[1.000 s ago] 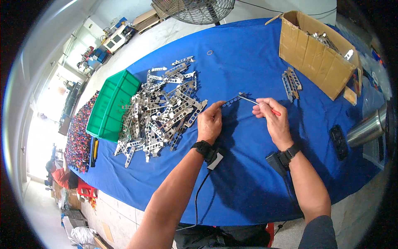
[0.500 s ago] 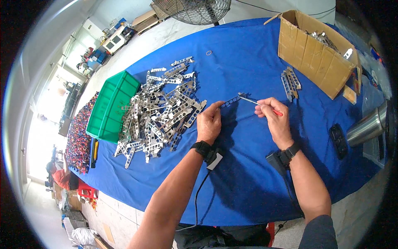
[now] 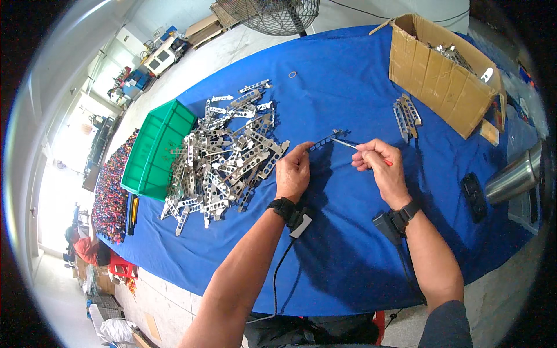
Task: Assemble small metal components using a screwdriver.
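My left hand [image 3: 293,173] is closed, its fingertips pinching the near end of a flat metal strip with a row of round holes [image 3: 322,141]. In my right hand [image 3: 380,169] is a thin metal hand tool with a red handle [image 3: 346,142]; its exact kind I cannot make out. The tool's tip meets the strip near its far end. To the left of my left hand lies a loose pile of similar perforated metal strips [image 3: 229,156]. A smaller stack of strips [image 3: 407,118] lies beyond my right hand.
A green plastic bin [image 3: 152,152] leans beside the pile. At the far right stands an open cardboard box [image 3: 438,75] with metal parts inside. Near the right edge are a steel cylinder [image 3: 513,178] and a black object [image 3: 473,198]. A fan [image 3: 264,13] stands behind the table.
The tool's tip has slid slightly left along the strip, and my right hand's fingers have shifted on the handle. My left hand has stayed in place.
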